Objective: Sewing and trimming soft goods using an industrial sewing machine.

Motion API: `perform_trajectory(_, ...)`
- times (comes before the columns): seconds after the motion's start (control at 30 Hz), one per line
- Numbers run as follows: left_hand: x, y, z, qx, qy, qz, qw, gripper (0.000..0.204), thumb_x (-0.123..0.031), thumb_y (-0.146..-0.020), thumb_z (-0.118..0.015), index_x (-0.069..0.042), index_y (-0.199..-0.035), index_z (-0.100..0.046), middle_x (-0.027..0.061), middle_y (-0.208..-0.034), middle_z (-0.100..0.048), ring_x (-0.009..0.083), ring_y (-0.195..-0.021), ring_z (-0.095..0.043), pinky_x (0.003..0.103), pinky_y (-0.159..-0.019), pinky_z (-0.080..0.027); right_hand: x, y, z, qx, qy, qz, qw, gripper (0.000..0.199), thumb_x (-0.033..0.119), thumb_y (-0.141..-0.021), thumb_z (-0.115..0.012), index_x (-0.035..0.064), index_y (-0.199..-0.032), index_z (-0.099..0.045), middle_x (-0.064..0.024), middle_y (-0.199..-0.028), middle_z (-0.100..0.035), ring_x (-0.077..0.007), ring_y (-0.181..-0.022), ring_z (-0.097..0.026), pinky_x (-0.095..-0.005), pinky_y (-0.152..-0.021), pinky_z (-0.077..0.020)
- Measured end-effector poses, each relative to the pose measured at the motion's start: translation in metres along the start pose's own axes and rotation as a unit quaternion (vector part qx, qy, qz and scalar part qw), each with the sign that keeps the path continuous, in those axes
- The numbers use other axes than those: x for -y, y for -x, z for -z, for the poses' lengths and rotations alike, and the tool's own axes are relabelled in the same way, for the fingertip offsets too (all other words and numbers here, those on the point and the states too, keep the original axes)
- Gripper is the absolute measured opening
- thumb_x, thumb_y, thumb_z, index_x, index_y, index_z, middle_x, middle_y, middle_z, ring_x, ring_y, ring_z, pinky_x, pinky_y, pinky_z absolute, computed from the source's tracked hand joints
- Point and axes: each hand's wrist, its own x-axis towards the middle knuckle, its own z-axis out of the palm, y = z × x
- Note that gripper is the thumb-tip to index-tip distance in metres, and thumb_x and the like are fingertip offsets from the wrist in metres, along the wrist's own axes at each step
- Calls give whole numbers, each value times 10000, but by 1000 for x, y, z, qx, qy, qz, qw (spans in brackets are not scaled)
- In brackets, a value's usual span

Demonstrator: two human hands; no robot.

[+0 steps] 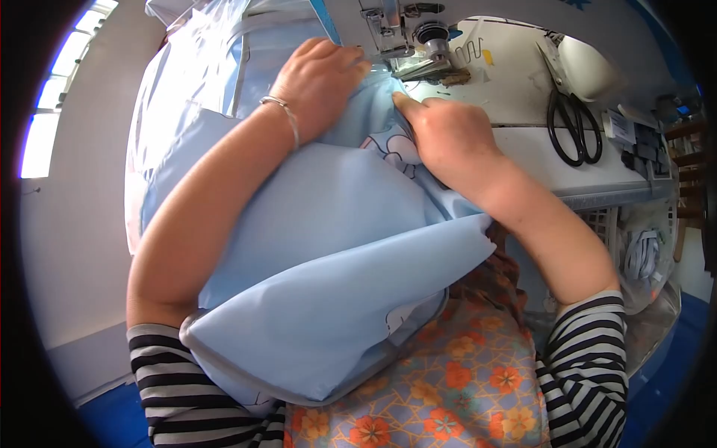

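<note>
The light blue fabric piece (pixel 328 254) was bunched across the lap and fed up to the presser foot (pixel 403 52) of the sewing machine (pixel 418 30) at the far edge of the counter (pixel 553 157). The left hand (pixel 321 82) lay on top of the fabric just left of the foot, its fingers (pixel 351 63) held close together and pressed flat against the cloth; no pinch could be seen. The right hand (pixel 448 138) rested on the fabric just in front of the foot, with the thumb (pixel 407 104) stretched toward the needle area and the other fingers curled down over the cloth. Whether those fingers gripped a fold underneath could not be told.

For this feeding step, it was judged that the cloth would be best kept flat and taut between the two hands, so that the grey-bound edge (pixel 246 373) was not dragged sideways by the weight of the bulk hanging over the lap. The fingertips were judged to be very near the foot, so a little clearance from the needle would be prudent. A pair of black-handled scissors (pixel 571 123) lay well apart to the right on the counter, clear of the work.
</note>
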Motion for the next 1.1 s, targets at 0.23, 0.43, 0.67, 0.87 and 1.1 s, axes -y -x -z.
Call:
perform_trajectory(0.23, -27, -38, 26, 283, -33, 146, 947, 180, -39, -795, -557, -40, -916, -691, 156, -949, -690, 287, -850, -679, 373, -748, -543, 7, -4, -4, -5, 18, -29, 999, 311, 246, -872, -598, 56, -1118, -605, -106, -736, -643, -294, -682, -640, -408, -572, -483)
perform_trajectory(0.43, -41, -16, 8, 169, -61, 95, 979, 188, -77, -786, -565, -83, -938, -676, 93, -974, -666, 241, -934, -645, 345, -805, -509, 3, 5, 4, -16, -14, 23, 1000, 355, 277, -828, -647, 52, -1100, -607, -141, -712, -625, -327, -673, -628, -429, -583, -489)
perform_trajectory(0.67, -12, 6, -20, -48, 28, 67, 996, 189, -108, -778, -595, -107, -958, -654, 41, -956, -616, 242, -941, -597, 367, -898, -450, 5, 3, 1, -29, -35, 0, 999, 282, 222, -826, -633, 51, -1049, -640, -125, -680, -623, -317, -646, -623, -428, -563, -484)
perform_trajectory(0.87, 0, 6, -14, -100, -14, 14, 995, 259, -111, -771, -647, -126, -1027, -686, 44, -988, -630, 254, -931, -585, 371, -901, -445, 4, 0, -1, -41, -24, -7, 999, 266, 213, -836, -623, 48, -1043, -642, -122, -656, -622, -312, -609, -618, -423, -539, -478)
perform_trajectory(1.1, 3, 7, -17, -98, 40, -16, 994, 279, -93, -711, -655, -107, -989, -676, 48, -1033, -640, 252, -946, -596, 375, -886, -475, 6, 0, -1, -41, -9, -1, 999, 283, 210, -838, -619, 39, -1064, -628, -120, -645, -617, -307, -595, -615, -418, -525, -475)
